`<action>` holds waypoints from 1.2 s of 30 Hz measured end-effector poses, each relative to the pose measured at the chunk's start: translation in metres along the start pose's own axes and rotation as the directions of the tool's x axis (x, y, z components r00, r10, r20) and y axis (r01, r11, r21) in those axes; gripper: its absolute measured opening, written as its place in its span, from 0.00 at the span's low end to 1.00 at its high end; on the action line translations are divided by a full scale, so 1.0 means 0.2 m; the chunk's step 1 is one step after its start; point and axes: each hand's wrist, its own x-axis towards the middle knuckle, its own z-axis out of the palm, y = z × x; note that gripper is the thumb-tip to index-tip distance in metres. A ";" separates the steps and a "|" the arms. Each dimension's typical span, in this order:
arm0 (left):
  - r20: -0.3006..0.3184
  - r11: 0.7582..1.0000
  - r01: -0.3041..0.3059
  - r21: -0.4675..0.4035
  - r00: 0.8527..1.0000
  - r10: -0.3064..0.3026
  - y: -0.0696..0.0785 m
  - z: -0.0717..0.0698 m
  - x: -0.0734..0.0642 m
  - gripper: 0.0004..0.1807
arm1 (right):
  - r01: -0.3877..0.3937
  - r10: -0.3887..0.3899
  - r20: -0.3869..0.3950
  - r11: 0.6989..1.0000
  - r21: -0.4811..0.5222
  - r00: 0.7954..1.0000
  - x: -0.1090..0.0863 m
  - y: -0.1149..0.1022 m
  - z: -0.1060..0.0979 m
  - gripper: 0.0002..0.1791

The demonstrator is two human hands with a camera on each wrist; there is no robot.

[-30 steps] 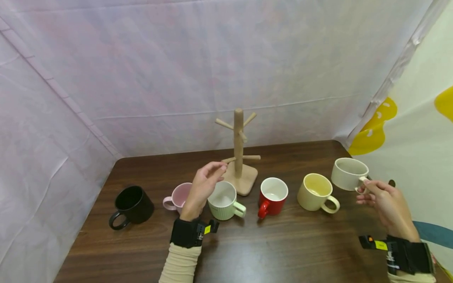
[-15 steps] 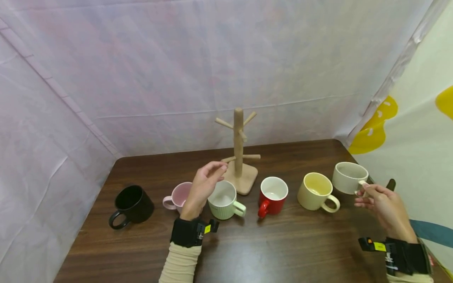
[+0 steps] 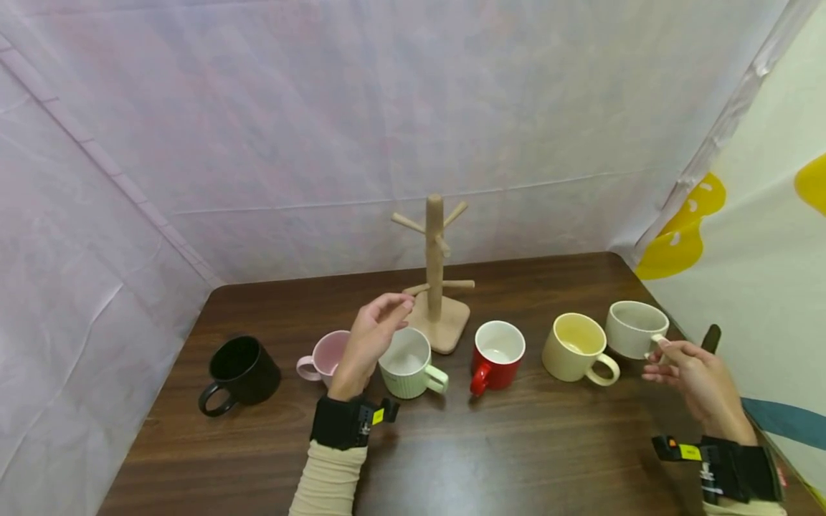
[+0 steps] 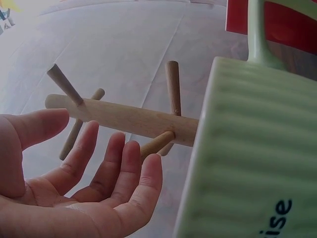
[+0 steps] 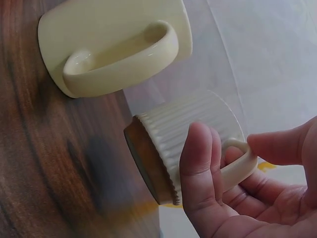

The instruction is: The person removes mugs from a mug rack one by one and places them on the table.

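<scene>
With its thumb and fingers, my right hand (image 3: 700,383) grips the handle of a white ribbed mug (image 3: 632,331) at the far right. In the right wrist view the mug (image 5: 190,134) is off the table, its brown base band apart from the wood. Beside it stands a yellow mug (image 3: 573,347). My left hand (image 3: 368,344) hovers with loosely bent fingers and nothing in them, in front of a wooden mug tree (image 3: 435,265) with bare pegs. That hand partly hides a pink mug (image 3: 330,352) and is close to a light green ribbed mug (image 4: 247,148).
A red mug (image 3: 497,358) stands right of the tree's base, its handle toward me. Far left on the brown table (image 3: 452,459) is a black mug (image 3: 241,373). White curtains (image 3: 323,129) hang behind the table and at both sides.
My right hand and the white mug have shifted slightly toward the near side of the table. The left hand and the other mugs stay put.
</scene>
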 end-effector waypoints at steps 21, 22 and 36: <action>0.003 1.000 -0.012 -0.017 1.000 0.012 0.00 0.00 0.00 0.19 | -0.036 0.036 0.002 0.999 -0.028 0.999 0.00 0.07 -0.03 0.18; 0.003 1.000 -0.013 -0.018 1.000 0.013 0.00 -0.01 0.00 0.19 | -0.038 0.038 0.004 0.999 -0.026 0.999 0.00 0.08 -0.03 0.18; 0.004 1.000 -0.017 -0.011 1.000 0.017 -0.01 -0.01 0.00 0.18 | -0.047 0.040 0.092 0.996 0.079 0.995 0.00 0.12 -0.07 0.14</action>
